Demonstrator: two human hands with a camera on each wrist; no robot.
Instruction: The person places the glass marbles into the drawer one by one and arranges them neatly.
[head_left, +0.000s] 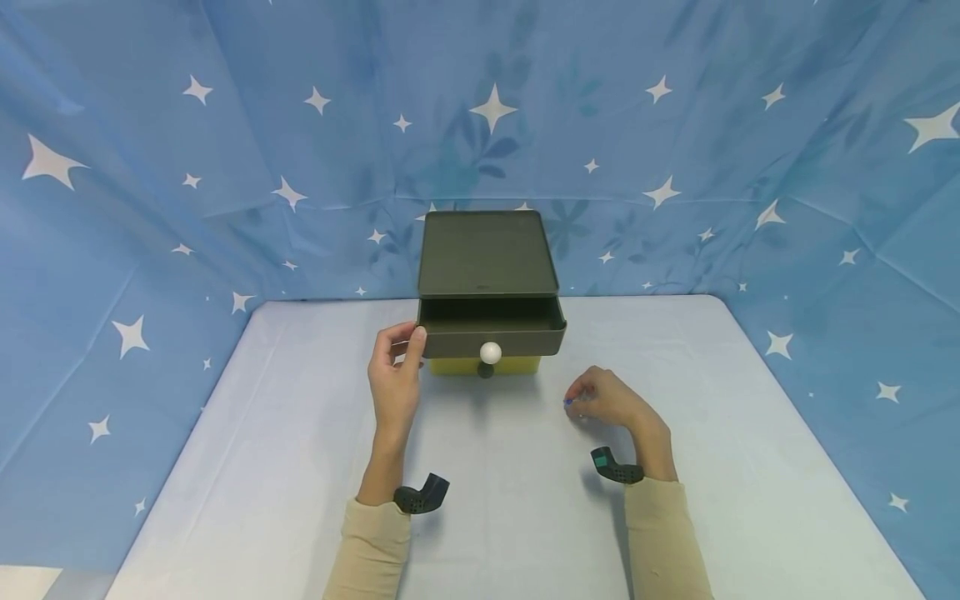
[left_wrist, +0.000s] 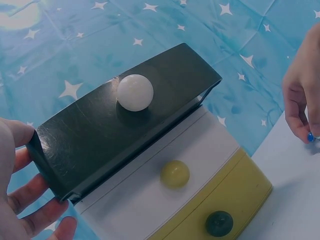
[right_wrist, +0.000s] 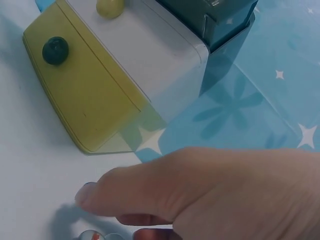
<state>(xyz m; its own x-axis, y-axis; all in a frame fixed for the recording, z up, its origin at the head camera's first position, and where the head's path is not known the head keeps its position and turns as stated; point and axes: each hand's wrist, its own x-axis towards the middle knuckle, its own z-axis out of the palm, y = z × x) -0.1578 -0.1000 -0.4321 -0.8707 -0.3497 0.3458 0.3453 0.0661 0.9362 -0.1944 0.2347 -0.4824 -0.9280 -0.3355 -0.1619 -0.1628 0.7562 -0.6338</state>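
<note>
A small cabinet (head_left: 483, 250) with a dark green top stands at the back of the table, its top drawer (head_left: 453, 344) pulled out. This drawer has a white round knob (head_left: 491, 353). My left hand (head_left: 395, 379) grips the drawer's left side, thumb on the front corner and fingers around the side in the left wrist view. To the right and nearer me, my right hand (head_left: 611, 402) pinches small glass marbles low over the table. A blue one (left_wrist: 310, 136) shows at the fingertips; a clear one with an orange-red core (right_wrist: 91, 235) is partly cut off.
Below the pulled-out drawer are a white drawer (left_wrist: 135, 200) with a yellow knob (left_wrist: 175, 174) and a yellow drawer (right_wrist: 82, 85) with a dark green knob (right_wrist: 55, 50). A white cloth covers the table (head_left: 525, 517). Blue star-patterned curtain (head_left: 300, 150) hangs behind.
</note>
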